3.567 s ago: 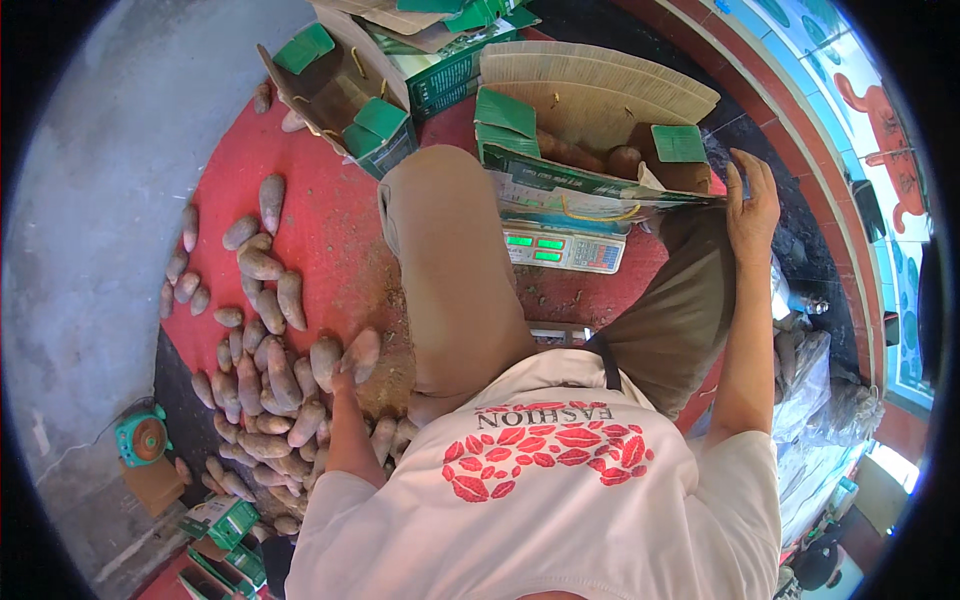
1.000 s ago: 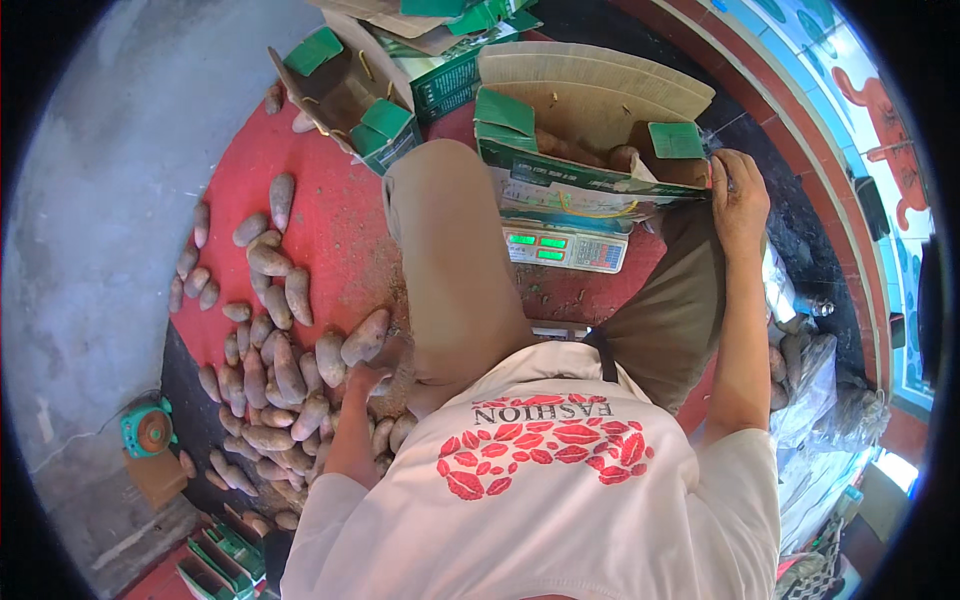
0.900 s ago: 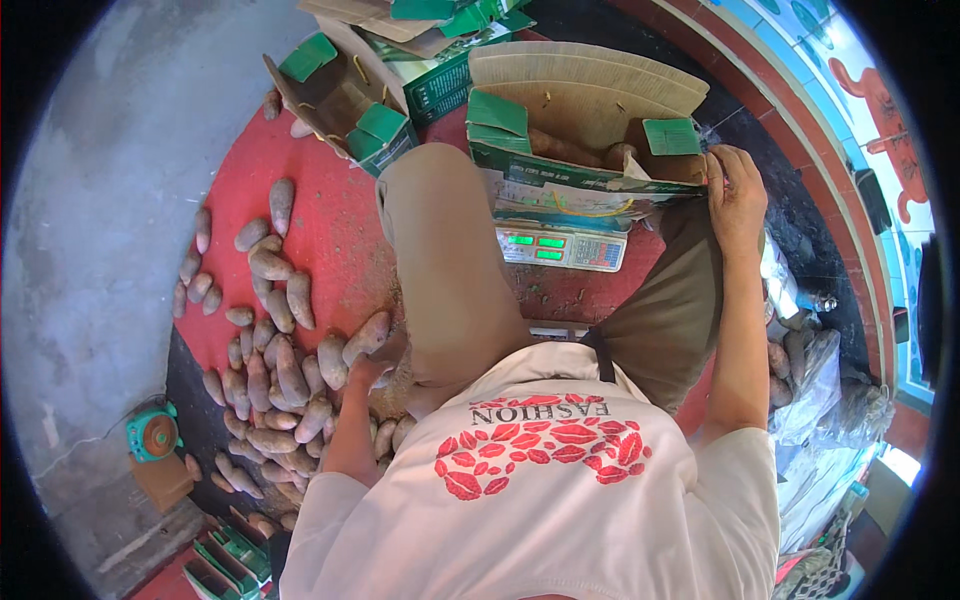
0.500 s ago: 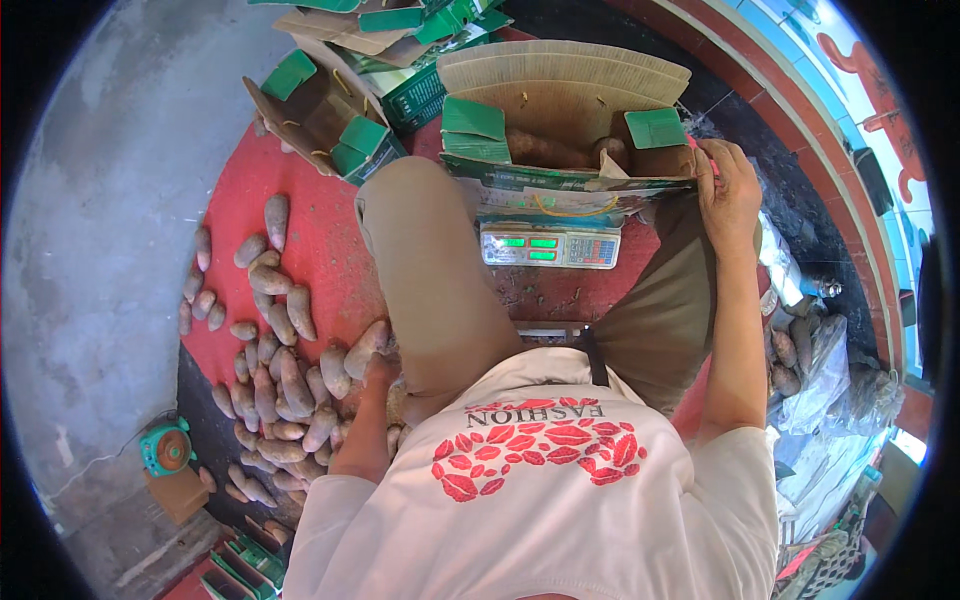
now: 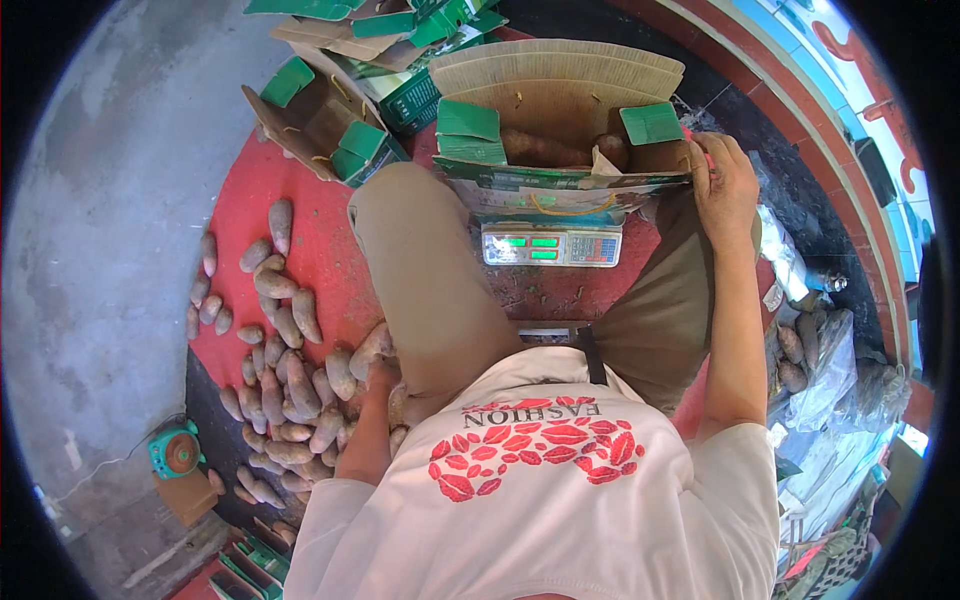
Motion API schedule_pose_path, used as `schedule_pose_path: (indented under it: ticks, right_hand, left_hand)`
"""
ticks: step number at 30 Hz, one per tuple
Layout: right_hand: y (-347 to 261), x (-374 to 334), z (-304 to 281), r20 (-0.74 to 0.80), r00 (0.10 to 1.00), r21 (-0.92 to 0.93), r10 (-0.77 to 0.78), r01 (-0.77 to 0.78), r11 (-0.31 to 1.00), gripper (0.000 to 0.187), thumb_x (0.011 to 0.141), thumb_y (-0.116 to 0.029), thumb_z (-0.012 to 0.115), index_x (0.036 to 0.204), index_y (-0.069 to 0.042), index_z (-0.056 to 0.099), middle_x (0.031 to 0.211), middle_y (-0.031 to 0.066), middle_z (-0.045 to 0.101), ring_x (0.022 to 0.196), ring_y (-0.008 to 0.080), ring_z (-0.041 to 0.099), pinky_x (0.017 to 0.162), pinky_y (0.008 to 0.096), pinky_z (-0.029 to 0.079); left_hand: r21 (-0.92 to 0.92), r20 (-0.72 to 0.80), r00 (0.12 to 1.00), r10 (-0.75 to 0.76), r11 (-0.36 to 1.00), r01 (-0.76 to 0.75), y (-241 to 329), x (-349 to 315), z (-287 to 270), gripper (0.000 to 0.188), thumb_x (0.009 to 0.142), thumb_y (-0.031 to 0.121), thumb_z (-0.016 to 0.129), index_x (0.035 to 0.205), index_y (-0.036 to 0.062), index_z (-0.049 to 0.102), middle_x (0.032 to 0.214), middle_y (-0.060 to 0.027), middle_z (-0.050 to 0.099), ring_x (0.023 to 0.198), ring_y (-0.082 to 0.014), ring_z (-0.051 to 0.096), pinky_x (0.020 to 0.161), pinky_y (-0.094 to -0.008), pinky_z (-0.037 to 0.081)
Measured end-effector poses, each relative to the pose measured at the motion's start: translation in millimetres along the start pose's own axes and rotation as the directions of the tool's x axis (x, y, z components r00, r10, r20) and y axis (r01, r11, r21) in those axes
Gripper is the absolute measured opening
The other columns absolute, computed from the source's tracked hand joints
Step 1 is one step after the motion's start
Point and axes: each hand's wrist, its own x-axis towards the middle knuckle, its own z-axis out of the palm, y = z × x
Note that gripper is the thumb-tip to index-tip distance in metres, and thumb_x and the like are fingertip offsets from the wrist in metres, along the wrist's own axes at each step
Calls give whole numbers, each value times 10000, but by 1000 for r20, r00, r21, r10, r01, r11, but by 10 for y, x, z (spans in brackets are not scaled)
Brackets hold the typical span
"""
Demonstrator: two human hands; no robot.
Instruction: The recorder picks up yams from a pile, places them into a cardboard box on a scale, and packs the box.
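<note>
Through the head camera I saw the left hand (image 5: pixel 382 378) left of centre in the frame, at the lower end of a brownish tuber (image 5: pixel 371 346) beside the bent left knee (image 5: pixel 410 225). That tuber tilted toward the upper right. The fingers were mostly hidden, so I could not tell whether they had closed around it.

At upper right I had the right hand (image 5: pixel 727 188) at the right corner of an open cardboard box (image 5: pixel 550 72), fingers bent and close together. I could not tell whether they pinched the cardboard. At least 2 tubers lay inside that box, and a scale (image 5: pixel 551 246) with 3 green-lit windows showed just below it.

A heap of tubers (image 5: pixel 290 385) covered the lower left of a red mat (image 5: pixel 320 250), with looser ones above. A 2nd open box (image 5: pixel 325 110) stood tilted at upper left.
</note>
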Motion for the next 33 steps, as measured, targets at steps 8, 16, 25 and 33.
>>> schedule_pose_path:
  ticks: [8, 16, 25, 33]
  right_hand:
    - [41, -32, -78, -36, 999, -20, -6, 6, 1000, 112, 805, -114, 630, 897, -51, 640, 882, 85, 631, 799, 284, 606, 717, 369, 479]
    - [75, -75, -113, -59, 998, -5, 15, -16, 1000, 104, 798, -109, 629, 885, -52, 639, 869, 81, 627, 789, 278, 604, 706, 368, 478]
    - [38, -79, -121, -70, 997, 46, 32, -29, 999, 99, 789, -87, 623, 881, -51, 620, 859, 92, 618, 782, 288, 596, 693, 371, 467]
    - [36, -81, -138, -60, 996, 92, 61, -56, 994, 100, 784, -81, 626, 878, -47, 615, 855, 96, 615, 786, 291, 593, 700, 377, 460]
  left_hand:
    - [-565, -359, 892, -274, 825, 26, 559, -802, -2265, 534, 587, 231, 764, 1025, 6, 557, 905, -170, 636, 871, -306, 622, 802, -393, 484]
    - [-626, -759, 577, -300, 577, -524, 1220, -1116, -4068, 546, 678, 154, 736, 1152, 6, 511, 1060, -126, 564, 1021, -220, 525, 929, -335, 395]
    - [-347, -817, 514, 261, 489, -800, 2844, -1249, -5086, 547, 650, 159, 752, 1139, 45, 536, 1064, -103, 587, 1007, -201, 556, 893, -323, 437]
    - [-176, -662, 470, 584, 488, -855, 3907, -774, -4961, 547, 673, 211, 753, 1154, 59, 541, 1107, -153, 588, 1010, -269, 579, 869, -348, 450]
